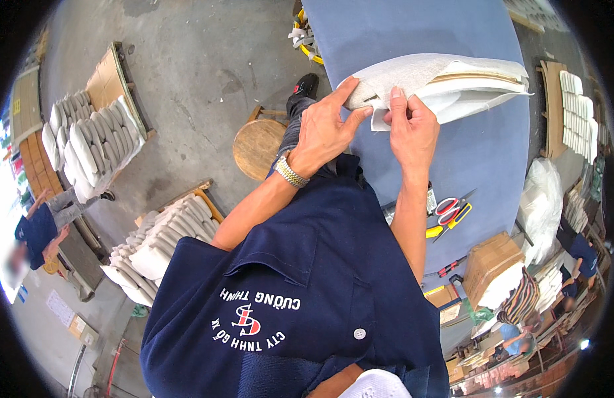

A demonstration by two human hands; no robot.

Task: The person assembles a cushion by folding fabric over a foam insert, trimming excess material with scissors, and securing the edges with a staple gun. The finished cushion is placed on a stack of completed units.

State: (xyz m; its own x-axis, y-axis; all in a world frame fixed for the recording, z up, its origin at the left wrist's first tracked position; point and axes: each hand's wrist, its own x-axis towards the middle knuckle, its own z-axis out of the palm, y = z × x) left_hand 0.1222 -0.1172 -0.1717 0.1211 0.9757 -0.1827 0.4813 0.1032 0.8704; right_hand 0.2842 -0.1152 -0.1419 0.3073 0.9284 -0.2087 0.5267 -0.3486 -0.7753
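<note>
Right in front of me, below the navy work shirt [307, 265], the left hand [328, 126], watch on its wrist, has its grip closed over the near tip of a long, curved white fabric-covered pad [403, 78], thumb and forefinger bracketing the end. And the right hand [413, 129]: its grip pinches the loose white cloth flap [380, 121], thumb on top! The pad lies at the left side of the blue-grey desk [413, 176]; whether its underside touches, I can't tell.

How far along? Partway, I'd judge: cloth wraps much of the pad, but the far side gapes, a tan layer showing, and the near flap hangs loose. Closing those up seems to be what's left.

Further along the desk, red-handled scissors [458, 201] lie beside yellow-handled scissors [461, 213]. Beyond, a round wooden stool [259, 149], white pad stacks [98, 142], and a dark-shirted co-worker [38, 229].
</note>
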